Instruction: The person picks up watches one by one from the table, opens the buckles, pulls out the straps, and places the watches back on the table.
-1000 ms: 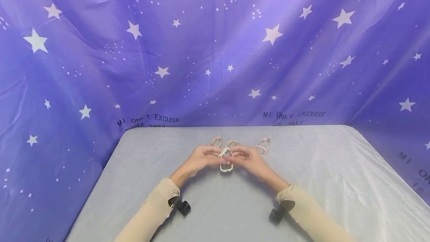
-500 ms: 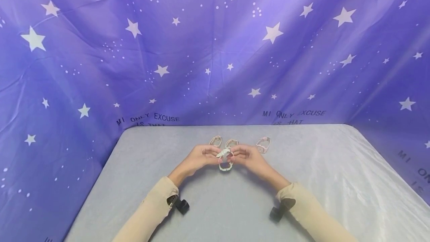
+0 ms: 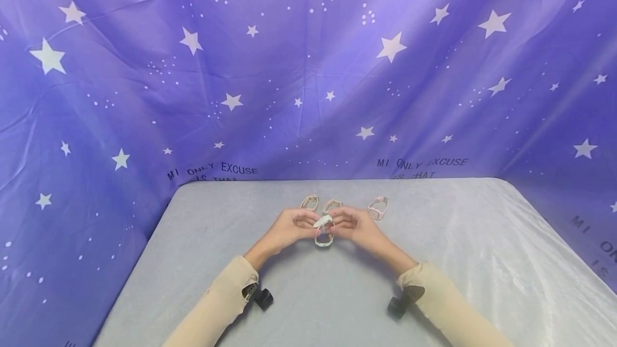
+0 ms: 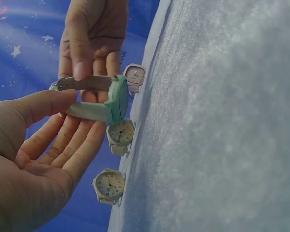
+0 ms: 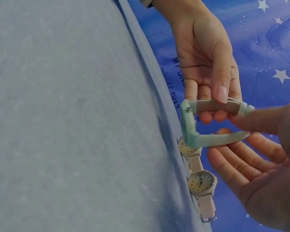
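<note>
A mint-green wristwatch (image 3: 324, 243), its strap fastened into a loop, is held up between both hands over the grey-covered table. The left hand (image 3: 294, 226) pinches the strap from the left, and the right hand (image 3: 354, 225) pinches it from the right. In the left wrist view the green watch (image 4: 118, 100) is side-on, thumbs at its strap and fingers spread beneath. Seen from the right wrist, the strap's buckle end lies by the right thumb, and the green case (image 5: 189, 123) points away from that hand.
Two cream watches, one at the left (image 3: 310, 202) and one behind the right fingers (image 3: 332, 205), stand at the table's back. Farther right is a pink square-faced watch (image 3: 378, 208). A purple star-print curtain (image 3: 308, 68) hangs behind the table (image 3: 313, 299).
Between the fingers the green watch has tilted and turned slightly, its strap top now sitting a little lower. Both hands stay in nearly the same place, and the other watches have not moved.
</note>
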### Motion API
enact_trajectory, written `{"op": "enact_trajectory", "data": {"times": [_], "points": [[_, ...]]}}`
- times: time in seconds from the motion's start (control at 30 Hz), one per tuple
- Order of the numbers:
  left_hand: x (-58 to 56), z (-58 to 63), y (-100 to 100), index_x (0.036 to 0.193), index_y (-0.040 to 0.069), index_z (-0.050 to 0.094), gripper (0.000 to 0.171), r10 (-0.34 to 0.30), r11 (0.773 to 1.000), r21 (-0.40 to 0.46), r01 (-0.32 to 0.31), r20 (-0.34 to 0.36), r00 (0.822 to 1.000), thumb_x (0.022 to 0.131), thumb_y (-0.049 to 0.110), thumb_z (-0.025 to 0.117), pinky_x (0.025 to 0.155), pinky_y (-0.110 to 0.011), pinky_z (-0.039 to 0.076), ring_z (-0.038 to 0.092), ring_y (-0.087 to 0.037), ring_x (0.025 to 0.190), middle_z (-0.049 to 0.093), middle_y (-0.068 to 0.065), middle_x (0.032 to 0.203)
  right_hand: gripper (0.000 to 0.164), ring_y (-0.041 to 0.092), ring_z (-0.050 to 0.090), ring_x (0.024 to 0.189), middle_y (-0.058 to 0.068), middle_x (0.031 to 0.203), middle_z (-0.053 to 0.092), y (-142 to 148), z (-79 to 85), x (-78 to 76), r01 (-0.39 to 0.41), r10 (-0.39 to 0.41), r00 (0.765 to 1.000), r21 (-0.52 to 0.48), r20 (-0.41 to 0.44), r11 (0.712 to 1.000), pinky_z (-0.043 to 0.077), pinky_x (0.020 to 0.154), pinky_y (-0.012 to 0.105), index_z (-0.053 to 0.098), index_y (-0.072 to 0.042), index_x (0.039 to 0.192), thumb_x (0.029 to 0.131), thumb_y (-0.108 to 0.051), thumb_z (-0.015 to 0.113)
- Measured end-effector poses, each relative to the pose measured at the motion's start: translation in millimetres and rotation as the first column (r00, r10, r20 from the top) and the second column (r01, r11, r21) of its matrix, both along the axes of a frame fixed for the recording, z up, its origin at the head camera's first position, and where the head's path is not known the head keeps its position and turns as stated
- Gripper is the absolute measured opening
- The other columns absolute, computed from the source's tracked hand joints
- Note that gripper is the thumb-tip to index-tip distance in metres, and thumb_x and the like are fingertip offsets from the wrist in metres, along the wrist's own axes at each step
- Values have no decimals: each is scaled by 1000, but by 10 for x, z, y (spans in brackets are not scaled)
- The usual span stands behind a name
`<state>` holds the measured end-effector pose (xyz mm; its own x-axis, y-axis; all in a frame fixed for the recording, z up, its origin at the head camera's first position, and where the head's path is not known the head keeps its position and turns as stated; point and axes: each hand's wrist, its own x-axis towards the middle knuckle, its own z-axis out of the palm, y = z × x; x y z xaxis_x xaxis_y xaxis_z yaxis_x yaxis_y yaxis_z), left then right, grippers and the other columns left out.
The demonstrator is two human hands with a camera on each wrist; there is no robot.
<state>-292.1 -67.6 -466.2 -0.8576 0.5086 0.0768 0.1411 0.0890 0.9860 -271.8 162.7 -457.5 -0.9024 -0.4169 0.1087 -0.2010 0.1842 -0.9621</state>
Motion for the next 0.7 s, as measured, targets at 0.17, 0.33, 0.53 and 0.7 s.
{"op": "enact_trajectory", "data": {"times": [0.17, 0.33, 0.53, 0.7], "points": [[17, -11, 20, 110, -6, 72, 28, 1, 998, -62, -8, -120, 993, 83, -3, 78, 81, -27, 63, 73, -15, 87, 74, -22, 104, 41, 26, 72, 105, 21, 117, 72, -17, 22, 26, 12, -8, 996, 45, -84, 999, 60, 92, 25, 62, 4, 129, 91, -6, 74], [24, -24, 37, 106, -2, 73, 24, -1, 993, -115, -24, -215, 977, 83, -1, 79, 82, -25, 61, 73, -19, 89, 74, -19, 104, 26, 28, 72, 103, 19, 117, 72, -33, 31, 43, 29, -13, 983, 85, -181, 996, 60, 92, 26, 68, 2, 117, 92, -3, 71], [52, -7, 63, 103, 0, 74, 22, 17, 988, -143, -55, -249, 968, 83, 3, 81, 80, -24, 60, 73, -21, 88, 75, -17, 102, 22, 33, 73, 102, 21, 113, 73, -61, 37, 63, 43, -23, 979, 97, -200, 994, 61, 91, 25, 69, 3, 113, 91, -1, 70], [68, -1, 78, 103, 1, 75, 21, 35, 986, -151, -75, -253, 967, 83, 4, 80, 78, -24, 60, 72, -16, 86, 76, -15, 101, 22, 36, 72, 103, 22, 113, 72, -65, 37, 71, 61, -43, 980, 91, -193, 994, 60, 89, 23, 69, 4, 112, 90, 2, 71]]}}
